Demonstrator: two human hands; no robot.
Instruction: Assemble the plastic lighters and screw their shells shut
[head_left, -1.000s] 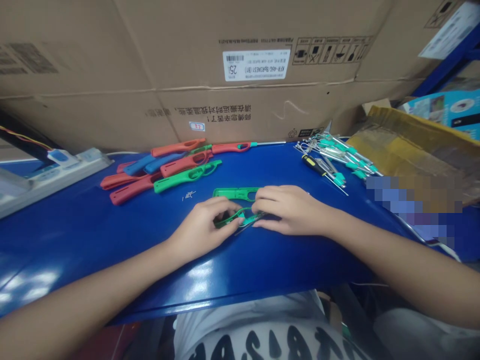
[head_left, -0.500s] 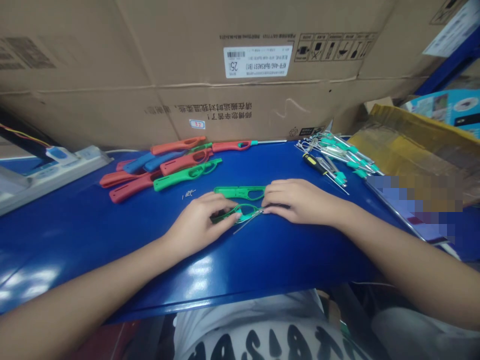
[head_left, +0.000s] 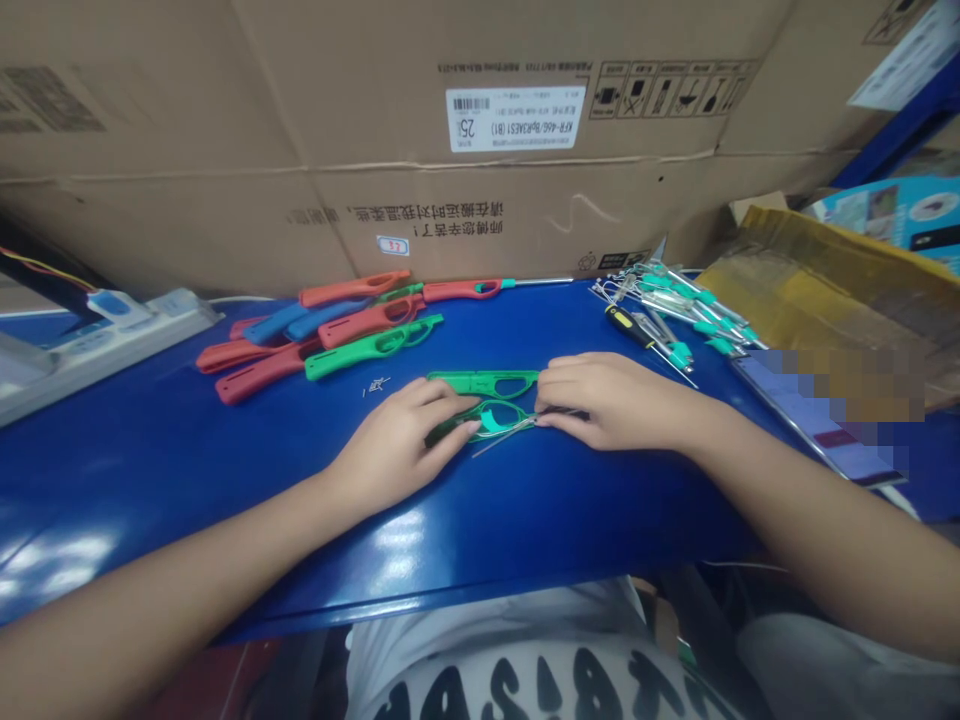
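Two bare hands are at work over the glossy blue table (head_left: 495, 535). My left hand (head_left: 416, 420) has its fingers curled over the left end of an open green plastic half-shell (head_left: 501, 404), grasping it. My right hand (head_left: 607, 405) has its fingers pinched together at the shell's right end; what exactly they grip there is partly hidden, and I cannot tell. The shell lies between my hands, near the table's middle, with a turquoise plastic piece (head_left: 490, 420) inside. A slender grey metal rod (head_left: 496, 441) runs obliquely along its near edge to my right fingertips.

Just behind lies a second green plastic half-shell (head_left: 476, 382), its right end covered by my right fingers. Several small metal screws (head_left: 376, 385) lie loose to the left. Beyond them is a pile of red, blue and green plastic lighter casings (head_left: 349, 350). To the right, a black-and-yellow-handled screwdriver (head_left: 628, 325) rests beside a heap of metal tubes with turquoise fittings (head_left: 705, 300). Brown printed cardboard (head_left: 225, 130) stands behind everything.
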